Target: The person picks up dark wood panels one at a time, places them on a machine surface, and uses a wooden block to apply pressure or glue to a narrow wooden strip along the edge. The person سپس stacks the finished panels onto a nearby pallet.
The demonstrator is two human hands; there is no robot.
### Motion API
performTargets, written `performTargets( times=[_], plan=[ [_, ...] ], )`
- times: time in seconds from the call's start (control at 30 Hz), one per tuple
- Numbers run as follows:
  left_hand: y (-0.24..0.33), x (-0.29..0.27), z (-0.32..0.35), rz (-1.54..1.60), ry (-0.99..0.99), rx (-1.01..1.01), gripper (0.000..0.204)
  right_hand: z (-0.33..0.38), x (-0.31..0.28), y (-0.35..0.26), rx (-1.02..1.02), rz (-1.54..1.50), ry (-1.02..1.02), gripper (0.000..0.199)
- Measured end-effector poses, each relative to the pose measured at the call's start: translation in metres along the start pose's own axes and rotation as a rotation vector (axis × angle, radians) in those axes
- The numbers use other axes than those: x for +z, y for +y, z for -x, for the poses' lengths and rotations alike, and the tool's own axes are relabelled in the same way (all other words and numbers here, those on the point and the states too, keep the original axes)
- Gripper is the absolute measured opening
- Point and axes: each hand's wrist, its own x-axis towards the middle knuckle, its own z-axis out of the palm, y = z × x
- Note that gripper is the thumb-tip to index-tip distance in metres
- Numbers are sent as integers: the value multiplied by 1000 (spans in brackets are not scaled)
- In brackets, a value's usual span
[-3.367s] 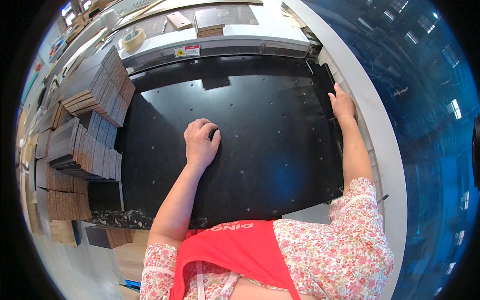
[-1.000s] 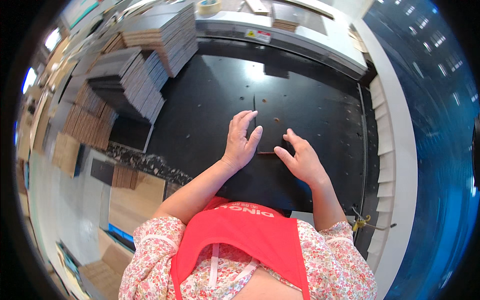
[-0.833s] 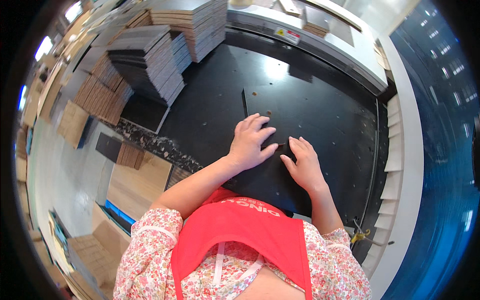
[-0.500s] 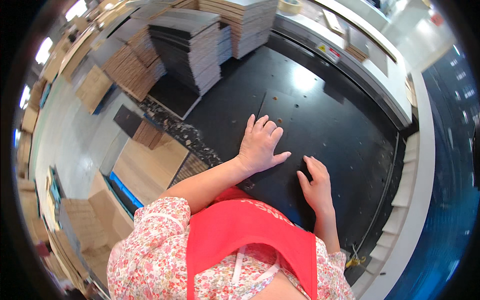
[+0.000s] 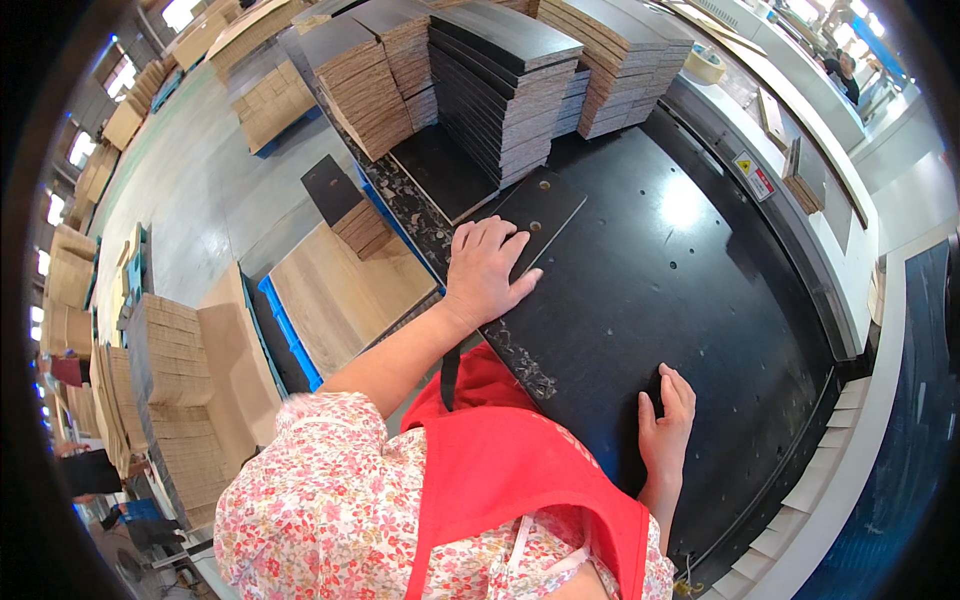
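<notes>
My left hand (image 5: 488, 262) lies with fingers spread on a black board (image 5: 558, 212) that has two holes. The board rests on the black worktable (image 5: 620, 310) by its left edge, and the fingers partly cover it. My right hand (image 5: 668, 420) is over the table's near right part, fingers stretched out and thumb apart, holding nothing. Beyond the left hand stands a stack of black-faced boards (image 5: 500, 105) with rough brown edges. It sits on a wider dark board (image 5: 440, 165).
More board stacks (image 5: 365, 90) line the table's far left. A machine beam (image 5: 775, 190) with a warning label borders the far right, holding a tape roll (image 5: 705, 65). Left, below the table, lies a wood-grain panel (image 5: 345, 290) with small dark-topped blocks (image 5: 345, 205). Pallets stand on the floor.
The black board under my left hand has slid left toward the table's edge, the hand moving with it. My right hand has drawn back nearer me. The view has turned.
</notes>
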Motion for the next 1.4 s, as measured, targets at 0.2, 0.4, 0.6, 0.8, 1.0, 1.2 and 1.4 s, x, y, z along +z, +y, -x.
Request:
performTargets(
  times=[0.2, 0.4, 0.6, 0.8, 1.0, 1.2, 1.4],
  plan=[
    [-31, 2, -9, 80, 213, -152, 30, 0, -3, -1, 30, -1, -28, 44],
    [-92, -12, -2, -109, 94, -337, 31, -1, -1, 2, 23, -8, -29, 43],
    [-117, -39, 28, -69, -44, -441, 23, 1, -1, -2, 38, 3, -35, 41],
    [-107, -34, 33, -28, 170, -385, 27, -4, 2, -1, 11, 56, -53, 41],
    [-94, -18, 4, -149, 113, -297, 48, -6, 5, -3, 7, 72, -44, 35],
    [-113, -21, 8, -148, 152, -356, 56, -7, 3, -3, 4, 72, -49, 36],
    [-135, -39, 46, -13, 204, -422, 58, -9, 6, -2, -19, 75, -19, 32]
  ],
)
